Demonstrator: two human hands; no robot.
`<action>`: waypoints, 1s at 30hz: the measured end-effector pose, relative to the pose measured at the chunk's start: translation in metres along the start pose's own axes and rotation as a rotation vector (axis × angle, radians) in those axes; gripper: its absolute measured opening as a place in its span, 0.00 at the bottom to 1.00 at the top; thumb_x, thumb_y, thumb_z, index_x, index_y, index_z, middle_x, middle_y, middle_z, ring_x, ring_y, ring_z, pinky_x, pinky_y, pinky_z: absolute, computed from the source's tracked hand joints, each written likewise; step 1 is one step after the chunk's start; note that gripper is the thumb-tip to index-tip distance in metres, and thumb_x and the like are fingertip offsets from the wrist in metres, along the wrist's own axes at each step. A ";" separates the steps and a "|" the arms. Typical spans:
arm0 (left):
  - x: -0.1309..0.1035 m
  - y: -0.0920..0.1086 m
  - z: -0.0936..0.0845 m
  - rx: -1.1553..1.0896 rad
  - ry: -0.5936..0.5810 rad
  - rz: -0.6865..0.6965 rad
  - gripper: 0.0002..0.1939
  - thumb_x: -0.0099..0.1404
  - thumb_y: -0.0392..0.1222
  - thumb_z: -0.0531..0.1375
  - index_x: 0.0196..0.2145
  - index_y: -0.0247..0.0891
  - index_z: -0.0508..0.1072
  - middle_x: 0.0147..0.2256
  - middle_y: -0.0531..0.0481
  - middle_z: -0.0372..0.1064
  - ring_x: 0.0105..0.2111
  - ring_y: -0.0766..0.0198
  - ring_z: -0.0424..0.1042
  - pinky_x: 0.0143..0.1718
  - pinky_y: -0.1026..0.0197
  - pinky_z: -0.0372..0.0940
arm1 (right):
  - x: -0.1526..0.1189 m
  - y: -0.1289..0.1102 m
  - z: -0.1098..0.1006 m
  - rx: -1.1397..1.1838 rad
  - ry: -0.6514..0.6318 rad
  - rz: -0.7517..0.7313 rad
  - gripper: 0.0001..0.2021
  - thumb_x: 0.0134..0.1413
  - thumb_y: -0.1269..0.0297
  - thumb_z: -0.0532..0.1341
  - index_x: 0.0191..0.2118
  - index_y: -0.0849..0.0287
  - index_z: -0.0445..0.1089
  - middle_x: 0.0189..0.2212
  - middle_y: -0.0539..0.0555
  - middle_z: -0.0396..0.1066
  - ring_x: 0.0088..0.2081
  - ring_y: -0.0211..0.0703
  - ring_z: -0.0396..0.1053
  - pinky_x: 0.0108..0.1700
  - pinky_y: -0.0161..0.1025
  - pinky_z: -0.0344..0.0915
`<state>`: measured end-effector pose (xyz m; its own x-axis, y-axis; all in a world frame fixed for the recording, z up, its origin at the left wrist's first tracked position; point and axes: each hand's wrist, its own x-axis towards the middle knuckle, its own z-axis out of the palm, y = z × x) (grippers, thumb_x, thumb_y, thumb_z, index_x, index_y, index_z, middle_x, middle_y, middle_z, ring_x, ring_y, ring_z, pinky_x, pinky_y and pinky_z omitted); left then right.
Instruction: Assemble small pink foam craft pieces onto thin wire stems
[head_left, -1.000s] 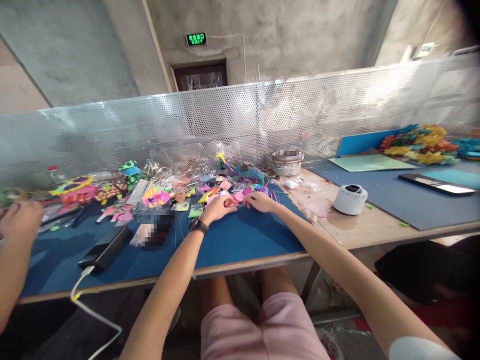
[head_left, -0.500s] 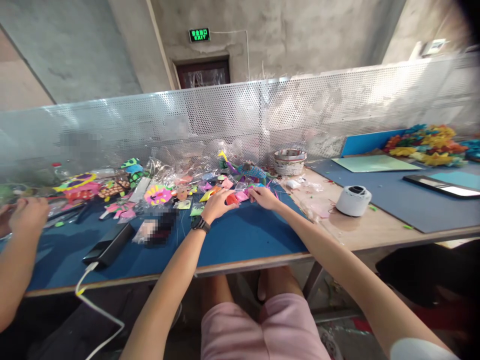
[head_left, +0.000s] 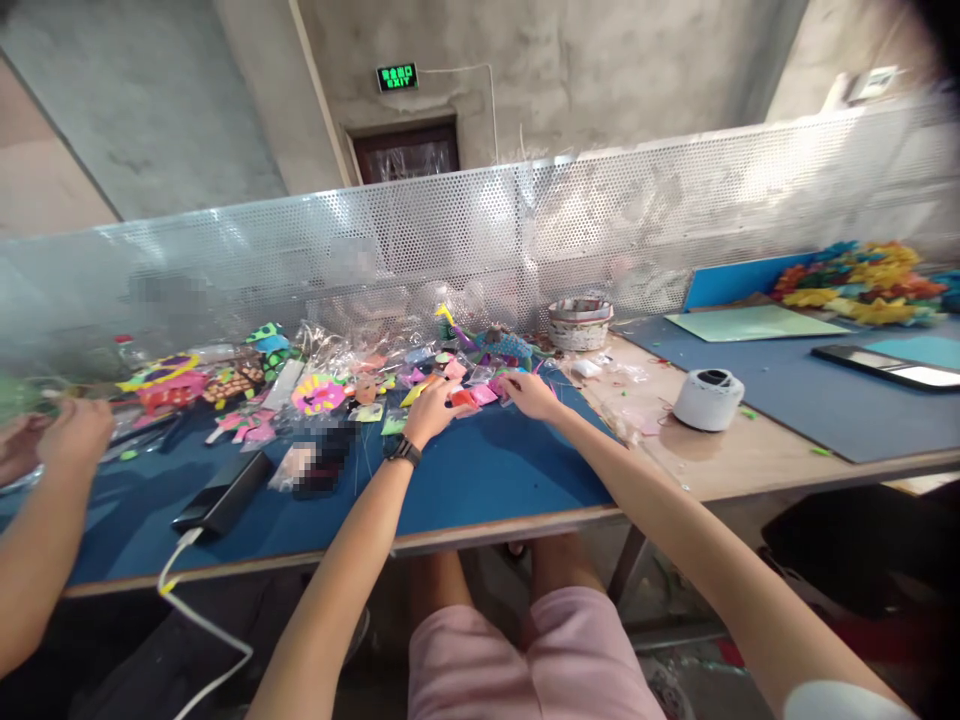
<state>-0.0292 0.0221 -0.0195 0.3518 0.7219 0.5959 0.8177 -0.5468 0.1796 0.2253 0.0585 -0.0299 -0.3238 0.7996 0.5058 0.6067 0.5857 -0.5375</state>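
Note:
My left hand (head_left: 433, 410), with a dark watch on its wrist, reaches over the small coloured packets on the blue table mat (head_left: 510, 470). Its thumb and fingers are apart beside a red-orange packet (head_left: 465, 400). My right hand (head_left: 531, 394) is closed, its fingertips bent onto a magenta packet (head_left: 498, 386); they partly hide it. Between the hands lies a pink packet (head_left: 484, 394). A yellow packet (head_left: 414, 392) is just behind my left hand, and a green one (head_left: 394, 420) lies left of it. Behind my hands stands a blue spotted animal figure (head_left: 510, 346).
Colourful craft animals (head_left: 319, 394) and clear plastic bags crowd the left. Nearer are a black power bank (head_left: 225, 492) with a white cable and another person's hand (head_left: 75, 435). To the right stand a woven basket (head_left: 579, 325) and a white roll (head_left: 709, 400). A perforated metal screen (head_left: 450, 230) runs behind.
The view has shifted slightly. My hands stay among the packets with barely any movement. At the left edge, the other person's hand sits a little further right.

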 end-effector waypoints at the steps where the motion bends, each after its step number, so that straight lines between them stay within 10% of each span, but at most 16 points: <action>1: 0.000 -0.003 0.000 -0.019 0.020 -0.014 0.31 0.61 0.57 0.66 0.58 0.41 0.71 0.51 0.42 0.71 0.51 0.52 0.70 0.52 0.57 0.64 | 0.000 0.001 0.000 -0.010 0.024 0.018 0.13 0.65 0.64 0.54 0.35 0.59 0.74 0.31 0.51 0.76 0.32 0.38 0.70 0.34 0.31 0.57; 7: 0.001 -0.019 0.000 -0.054 0.001 -0.091 0.25 0.61 0.47 0.67 0.55 0.39 0.73 0.40 0.45 0.74 0.38 0.57 0.72 0.43 0.59 0.66 | 0.002 0.008 -0.004 0.027 0.081 0.063 0.10 0.62 0.69 0.55 0.39 0.59 0.74 0.33 0.52 0.78 0.33 0.39 0.71 0.37 0.32 0.61; 30: -0.001 0.011 -0.011 0.009 -0.050 0.025 0.36 0.60 0.62 0.64 0.60 0.42 0.70 0.54 0.42 0.72 0.54 0.51 0.71 0.56 0.54 0.62 | 0.003 0.011 -0.001 0.216 -0.040 0.256 0.13 0.61 0.72 0.52 0.47 0.61 0.71 0.30 0.52 0.78 0.26 0.35 0.70 0.32 0.31 0.64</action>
<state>-0.0259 0.0107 -0.0100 0.3949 0.7284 0.5599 0.8124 -0.5614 0.1574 0.2319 0.0674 -0.0337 -0.2113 0.9265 0.3115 0.5056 0.3763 -0.7764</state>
